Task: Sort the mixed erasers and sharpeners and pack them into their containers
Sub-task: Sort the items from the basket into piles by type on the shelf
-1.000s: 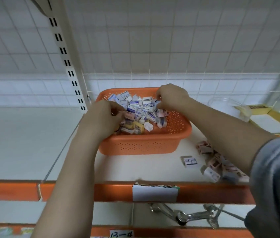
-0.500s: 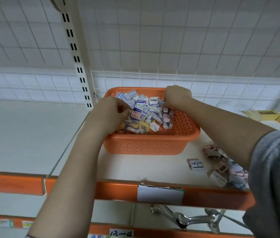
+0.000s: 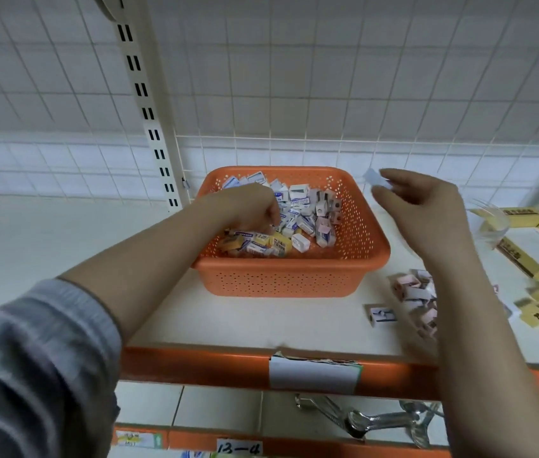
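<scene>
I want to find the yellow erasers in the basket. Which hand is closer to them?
Left. The left hand is down in the orange basket just above the yellow erasers; the right hand is raised outside, pinching a small white piece.

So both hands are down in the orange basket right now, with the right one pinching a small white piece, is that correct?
Not quite: only the left hand is down in the orange basket. The head view shows the right hand raised beside it, pinching the small white piece.
</scene>
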A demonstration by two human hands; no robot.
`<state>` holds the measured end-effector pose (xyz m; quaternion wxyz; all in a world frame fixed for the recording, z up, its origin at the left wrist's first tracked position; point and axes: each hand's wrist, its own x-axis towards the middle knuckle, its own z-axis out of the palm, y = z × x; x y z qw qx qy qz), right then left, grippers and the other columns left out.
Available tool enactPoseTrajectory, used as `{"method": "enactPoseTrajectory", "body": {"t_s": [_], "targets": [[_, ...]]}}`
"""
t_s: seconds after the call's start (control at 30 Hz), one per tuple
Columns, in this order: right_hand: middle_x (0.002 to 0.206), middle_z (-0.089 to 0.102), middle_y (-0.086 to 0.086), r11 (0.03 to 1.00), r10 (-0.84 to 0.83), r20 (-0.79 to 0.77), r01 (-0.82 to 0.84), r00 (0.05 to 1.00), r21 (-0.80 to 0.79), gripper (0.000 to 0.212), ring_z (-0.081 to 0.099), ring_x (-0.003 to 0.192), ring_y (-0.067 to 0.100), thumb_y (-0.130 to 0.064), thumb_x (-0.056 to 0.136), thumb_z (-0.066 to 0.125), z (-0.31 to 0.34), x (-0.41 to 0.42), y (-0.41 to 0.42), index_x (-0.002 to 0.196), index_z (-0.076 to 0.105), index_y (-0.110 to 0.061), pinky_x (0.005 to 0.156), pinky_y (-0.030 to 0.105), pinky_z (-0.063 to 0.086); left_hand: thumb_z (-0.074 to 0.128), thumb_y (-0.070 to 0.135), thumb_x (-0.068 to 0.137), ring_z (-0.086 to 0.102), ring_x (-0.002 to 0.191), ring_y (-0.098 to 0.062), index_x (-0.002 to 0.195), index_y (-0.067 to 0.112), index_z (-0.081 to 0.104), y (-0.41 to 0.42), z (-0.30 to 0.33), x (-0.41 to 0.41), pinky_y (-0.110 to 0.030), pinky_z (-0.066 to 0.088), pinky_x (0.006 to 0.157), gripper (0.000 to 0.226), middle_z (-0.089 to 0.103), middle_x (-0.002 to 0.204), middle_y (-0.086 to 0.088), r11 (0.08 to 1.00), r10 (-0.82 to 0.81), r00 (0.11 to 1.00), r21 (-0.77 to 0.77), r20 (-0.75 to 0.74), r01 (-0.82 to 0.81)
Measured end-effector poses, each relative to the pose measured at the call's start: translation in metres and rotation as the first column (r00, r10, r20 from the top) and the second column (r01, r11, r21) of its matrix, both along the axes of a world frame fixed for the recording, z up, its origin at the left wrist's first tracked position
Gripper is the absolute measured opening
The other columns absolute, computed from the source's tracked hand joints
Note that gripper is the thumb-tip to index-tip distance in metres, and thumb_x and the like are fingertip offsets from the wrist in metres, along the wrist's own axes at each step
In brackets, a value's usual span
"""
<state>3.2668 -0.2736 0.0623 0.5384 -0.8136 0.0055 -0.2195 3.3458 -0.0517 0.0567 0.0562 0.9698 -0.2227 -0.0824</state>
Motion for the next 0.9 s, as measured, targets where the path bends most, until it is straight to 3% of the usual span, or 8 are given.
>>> {"method": "enactPoseTrajectory", "body": {"t_s": [0.13, 0.23, 0.33, 0.5, 0.6, 0.67, 0.8, 0.9], "targets": [[0.085, 0.063, -0.023, 0.994, -0.085, 0.018, 0.084, 0.996, 0.064, 0.024, 0.057, 0.069, -0.016, -0.019, 0.086, 0.064, -0.012, -0.027, -0.011, 0.104, 0.063, -0.035, 0.073, 0.009, 0.046, 0.069, 0.019, 0.083, 0.058, 0.101, -0.013, 0.114, 0.016, 0.064, -0.01, -0.011, 0.007, -0.026, 0.045, 0.09, 0.032, 0.064, 0.114, 0.002, 0.987, -0.086, 0.996, 0.139, 0.027, 0.081], [0.085, 0.064, -0.02, 0.992, -0.115, 0.01, 0.114, 0.993, 0.048, 0.026, 0.058, 0.069, -0.014, -0.019, 0.086, 0.064, -0.017, -0.031, -0.015, 0.11, 0.064, -0.029, 0.069, 0.001, 0.043, 0.071, 0.019, 0.081, 0.059, 0.098, -0.014, 0.11, 0.016, 0.064, -0.016, -0.017, 0.007, -0.031, 0.048, 0.091, 0.03, 0.066, 0.107, 0.002, 0.976, -0.116, 0.991, 0.195, 0.069, 0.1], [0.087, 0.066, -0.013, 0.99, -0.135, -0.005, 0.135, 0.991, 0.034, 0.029, 0.06, 0.073, -0.009, -0.02, 0.086, 0.065, -0.02, -0.034, -0.018, 0.115, 0.065, -0.023, 0.07, 0.001, 0.043, 0.07, 0.019, 0.081, 0.058, 0.096, -0.015, 0.108, 0.017, 0.064, -0.018, -0.019, 0.006, -0.033, 0.049, 0.089, 0.028, 0.065, 0.105, 0.002, 0.969, -0.125, 0.987, 0.228, 0.102, 0.099], [0.086, 0.065, -0.015, 0.99, -0.137, -0.008, 0.137, 0.991, 0.037, 0.03, 0.059, 0.073, -0.012, -0.02, 0.085, 0.066, -0.023, -0.038, -0.021, 0.114, 0.065, -0.026, 0.068, -0.003, 0.041, 0.067, 0.028, 0.085, 0.056, 0.091, -0.013, 0.103, 0.019, 0.067, -0.021, -0.009, 0.002, -0.027, 0.047, 0.076, 0.02, 0.064, 0.101, 0.003, 0.962, -0.168, 0.961, 0.251, 0.22, 0.11], [0.084, 0.062, -0.022, 0.988, -0.149, 0.004, 0.149, 0.989, 0.04, 0.03, 0.058, 0.074, -0.014, -0.017, 0.084, 0.067, -0.025, -0.038, -0.025, 0.11, 0.064, -0.03, 0.07, -0.003, 0.04, 0.064, 0.039, 0.085, 0.053, 0.094, -0.014, 0.103, 0.022, 0.066, -0.02, 0.01, -0.006, -0.027, 0.038, 0.07, 0.025, 0.061, 0.102, 0.004, 0.979, -0.137, 0.927, 0.188, 0.349, 0.075], [0.085, 0.062, -0.022, 0.984, -0.179, 0.009, 0.179, 0.984, 0.009, 0.032, 0.058, 0.076, -0.014, -0.014, 0.083, 0.067, -0.028, -0.039, -0.031, 0.11, 0.063, -0.03, 0.072, -0.001, 0.04, 0.063, 0.044, 0.084, 0.049, 0.088, -0.011, 0.102, 0.023, 0.065, -0.021, 0.023, -0.013, -0.026, 0.035, 0.068, 0.028, 0.061, 0.099, 0.006, 0.998, -0.058, 0.921, 0.051, 0.386, 0.042], [0.103, 0.067, -0.002, 0.961, -0.26, -0.061, 0.253, 0.964, -0.111, 0.034, 0.062, 0.098, 0.009, -0.012, 0.082, 0.066, -0.04, -0.04, -0.045, 0.116, 0.065, -0.016, 0.091, 0.026, 0.047, 0.062, 0.041, 0.086, 0.056, 0.09, -0.012, 0.094, 0.022, 0.067, -0.034, 0.037, -0.034, -0.026, 0.038, 0.068, 0.021, 0.065, 0.094, 0.006, 0.983, -0.001, 0.895, -0.162, 0.446, 0.082], [0.113, 0.067, 0.001, 0.942, -0.309, -0.143, 0.282, 0.94, -0.183, 0.035, 0.06, 0.105, 0.015, -0.014, 0.082, 0.065, -0.051, -0.043, -0.052, 0.117, 0.065, -0.014, 0.089, 0.025, 0.043, 0.056, 0.049, 0.086, 0.056, 0.089, -0.014, 0.092, 0.023, 0.069, -0.05, 0.037, -0.05, -0.03, 0.043, 0.071, 0.03, 0.065, 0.09, 0.006, 0.97, -0.036, 0.866, -0.192, 0.499, 0.15]]}}
